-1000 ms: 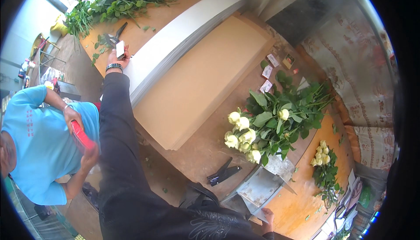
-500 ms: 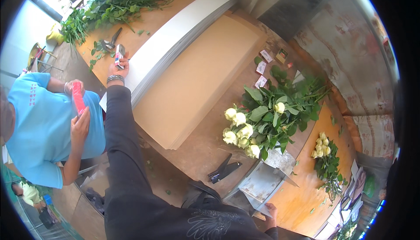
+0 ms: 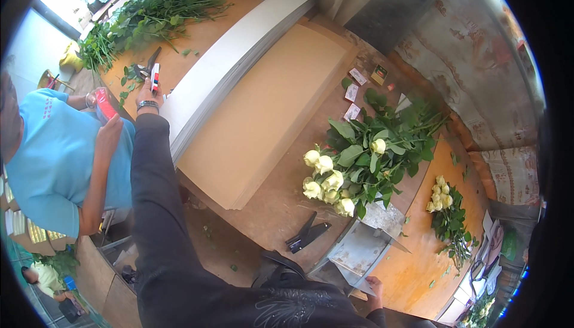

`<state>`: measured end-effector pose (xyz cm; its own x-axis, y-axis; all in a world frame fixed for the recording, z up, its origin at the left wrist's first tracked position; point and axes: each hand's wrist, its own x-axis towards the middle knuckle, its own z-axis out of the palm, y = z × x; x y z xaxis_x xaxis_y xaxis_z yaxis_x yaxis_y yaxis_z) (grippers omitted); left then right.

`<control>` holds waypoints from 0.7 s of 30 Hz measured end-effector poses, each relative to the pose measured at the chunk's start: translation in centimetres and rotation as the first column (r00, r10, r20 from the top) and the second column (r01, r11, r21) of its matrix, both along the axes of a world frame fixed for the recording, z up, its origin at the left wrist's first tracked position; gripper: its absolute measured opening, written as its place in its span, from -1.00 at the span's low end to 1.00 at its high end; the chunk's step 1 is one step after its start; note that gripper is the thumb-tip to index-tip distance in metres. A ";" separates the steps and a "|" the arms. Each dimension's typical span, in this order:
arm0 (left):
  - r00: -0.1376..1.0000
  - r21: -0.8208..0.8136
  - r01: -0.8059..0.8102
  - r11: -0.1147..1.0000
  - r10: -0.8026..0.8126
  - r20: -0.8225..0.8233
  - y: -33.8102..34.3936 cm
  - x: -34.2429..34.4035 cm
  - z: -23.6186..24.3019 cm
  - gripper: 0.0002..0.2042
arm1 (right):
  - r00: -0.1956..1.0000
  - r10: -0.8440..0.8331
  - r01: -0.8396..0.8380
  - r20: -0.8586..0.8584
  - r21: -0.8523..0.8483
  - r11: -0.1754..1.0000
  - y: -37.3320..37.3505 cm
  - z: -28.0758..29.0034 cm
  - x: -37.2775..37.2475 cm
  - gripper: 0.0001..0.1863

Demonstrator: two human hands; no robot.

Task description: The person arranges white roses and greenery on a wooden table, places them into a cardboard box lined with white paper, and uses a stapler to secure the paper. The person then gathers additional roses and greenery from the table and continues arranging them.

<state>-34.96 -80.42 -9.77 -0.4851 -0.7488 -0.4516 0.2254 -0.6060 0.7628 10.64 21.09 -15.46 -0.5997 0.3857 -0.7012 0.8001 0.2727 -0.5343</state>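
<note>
My left hand [image 3: 149,95], its arm stretched to the far left, grips a small white, red and dark box [image 3: 155,78]. Just beyond the box lies a dark-handled pair of pruning shears [image 3: 146,65] among leaf scraps. At the lower right, my right hand [image 3: 375,291] is closed on the edge of a grey metal trough [image 3: 357,249]. Cream roses [image 3: 328,179] with leafy stems lie beyond the trough. A black stapler [image 3: 308,234] rests on the table to its left.
A stack of brown cardboard [image 3: 263,124] and white sheets [image 3: 239,47] spans the table. Three small boxes [image 3: 351,92] lie near the roses. Another rose bunch [image 3: 448,220] is at right, cut stems [image 3: 149,23] far left. A co-worker in blue [image 3: 72,154] holds a red packet [image 3: 104,104].
My left hand has shifted slightly left with the small box, which has turned more upright. The co-worker has raised the red packet a little. My right hand stays at the trough.
</note>
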 end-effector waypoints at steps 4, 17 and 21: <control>0.985 -0.119 -0.128 0.985 0.140 0.097 1.8 -0.1 -0.9 -0.79 | 0.993 -0.109 0.110 0.048 -0.023 0.994 -0.1 0.3 0.1 -0.85; 0.927 -0.093 0.115 0.989 -0.074 0.367 -3.2 -0.8 -3.7 -0.76 | 0.998 0.033 -0.036 -0.044 -0.083 0.996 0.0 0.1 -0.3 -0.85; 0.971 -0.053 0.163 0.985 -0.151 0.183 -2.1 0.0 -1.9 -0.81 | 0.994 0.078 -0.078 -0.082 0.000 0.997 0.0 -0.2 1.0 -0.84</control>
